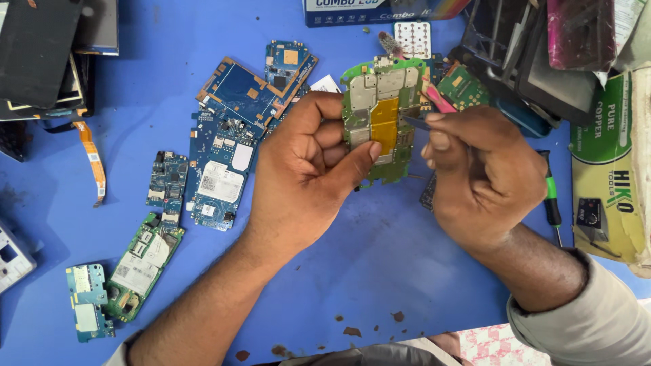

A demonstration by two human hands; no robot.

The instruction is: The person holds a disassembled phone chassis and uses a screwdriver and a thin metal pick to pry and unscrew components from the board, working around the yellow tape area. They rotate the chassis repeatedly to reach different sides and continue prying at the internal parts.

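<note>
My left hand (305,176) holds a green phone circuit board (381,115) upright above the blue table, thumb pressed on its yellow patch. My right hand (481,173) is closed on a thin dark metal tool (415,123) whose tip touches the board's right edge. A pink strip (437,98) shows just behind that hand. Both hands meet at the middle of the view.
Several blue and green circuit boards (220,169) lie scattered on the blue table (380,271) to the left. An orange flex cable (91,159) lies far left. A green-handled screwdriver (553,196) and a tool box (610,169) sit at the right; dark phone parts (41,54) are stacked at the back.
</note>
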